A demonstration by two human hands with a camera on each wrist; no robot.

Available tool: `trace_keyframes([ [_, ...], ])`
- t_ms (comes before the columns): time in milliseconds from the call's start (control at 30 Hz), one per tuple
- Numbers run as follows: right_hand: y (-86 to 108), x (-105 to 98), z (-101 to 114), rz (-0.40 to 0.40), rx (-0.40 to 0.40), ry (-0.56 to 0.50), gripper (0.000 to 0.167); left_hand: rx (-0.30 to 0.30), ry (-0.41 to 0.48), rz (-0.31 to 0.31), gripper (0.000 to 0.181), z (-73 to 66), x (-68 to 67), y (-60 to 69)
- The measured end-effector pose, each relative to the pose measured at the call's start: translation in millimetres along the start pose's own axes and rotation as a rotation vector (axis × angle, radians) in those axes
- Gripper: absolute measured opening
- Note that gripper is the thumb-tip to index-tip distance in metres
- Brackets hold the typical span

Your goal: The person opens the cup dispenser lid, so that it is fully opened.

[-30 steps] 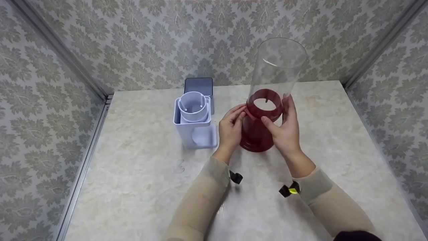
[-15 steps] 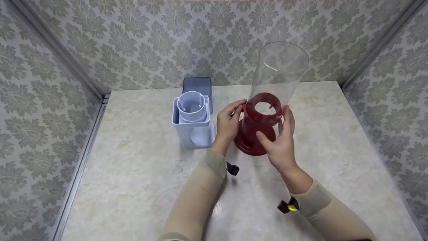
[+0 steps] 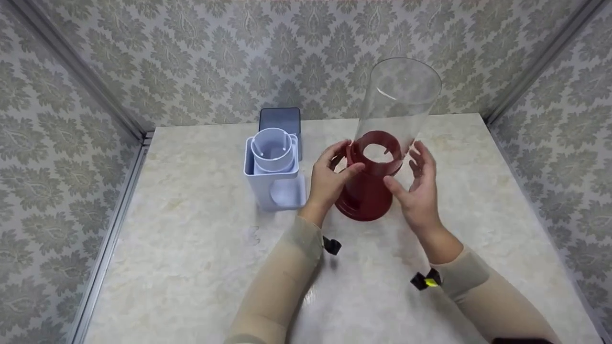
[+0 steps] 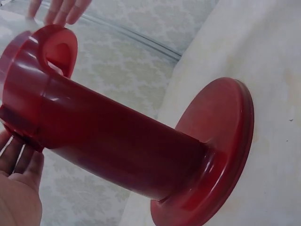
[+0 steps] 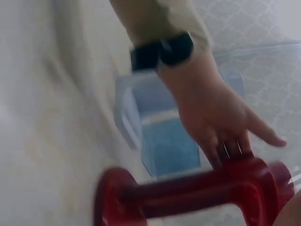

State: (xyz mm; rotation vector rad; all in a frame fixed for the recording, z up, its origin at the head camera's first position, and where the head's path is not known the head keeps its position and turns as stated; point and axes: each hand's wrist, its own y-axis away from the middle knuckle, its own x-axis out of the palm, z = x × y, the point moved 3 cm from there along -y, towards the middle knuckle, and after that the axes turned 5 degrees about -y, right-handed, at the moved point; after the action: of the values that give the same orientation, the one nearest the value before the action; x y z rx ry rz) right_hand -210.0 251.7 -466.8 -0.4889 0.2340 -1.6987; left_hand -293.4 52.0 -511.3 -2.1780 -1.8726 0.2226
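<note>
A red dispenser stand [image 3: 366, 196] with a round base stands on the table, a collar at its top. From the collar a tall clear cylinder [image 3: 401, 91] rises, open at the top. My left hand [image 3: 326, 181] holds the collar's left side. Its fingers curl against the collar in the left wrist view, where the red stand [image 4: 122, 141] appears large. My right hand [image 3: 420, 200] is at the collar's right with fingers spread; in the left wrist view its fingertips [image 4: 61, 14] look apart from the red part. In the right wrist view my left hand [image 5: 211, 108] touches the stand.
A pale blue-white dispenser body [image 3: 275, 191] with a round cup [image 3: 272, 150] set in its top stands left of my left hand. Behind it is a dark translucent box [image 3: 280, 119]. Patterned wall panels [image 3: 306, 52] enclose the table [image 3: 191, 229] at back and sides.
My right hand has drawn away from the collar to the right. My left thumb has moved over the front of the collar. The red stand with its cylinder has shifted slightly.
</note>
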Motion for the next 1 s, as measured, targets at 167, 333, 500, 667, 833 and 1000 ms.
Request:
trace_keyframes([
  [167, -58.2, -19.5, 25.3, 0.13, -0.08, -0.202, 0.131, -0.049, 0.053, 0.032, 0.08, -1.4, -3.7, 1.6],
  [333, -127.8, -23.6, 61.0, 0.459, -0.012, -0.354, 0.138, -0.041, 0.061, 0.047, 0.076, -1.1, -7.0, -3.8],
  [500, -168.9, -18.0, 88.3, 0.781, 0.061, -0.377, 0.137, -0.028, 0.061, 0.072, 0.071, -1.1, -7.1, -6.4],
  [667, -181.5, -7.8, 104.2, 0.887, 0.14, -0.263, 0.123, -0.028, 0.073, 0.083, 0.067, -0.7, -7.0, -8.6],
  [833, -177.1, 0.1, 109.2, 0.847, 0.15, -0.187, 0.104, -0.05, 0.094, 0.086, 0.065, 1.0, -8.2, -9.9],
  [1000, -166.7, 6.5, 108.6, 0.708, 0.145, -0.118, 0.101, -0.082, 0.11, 0.091, 0.061, 4.5, -11.6, -8.6],
])
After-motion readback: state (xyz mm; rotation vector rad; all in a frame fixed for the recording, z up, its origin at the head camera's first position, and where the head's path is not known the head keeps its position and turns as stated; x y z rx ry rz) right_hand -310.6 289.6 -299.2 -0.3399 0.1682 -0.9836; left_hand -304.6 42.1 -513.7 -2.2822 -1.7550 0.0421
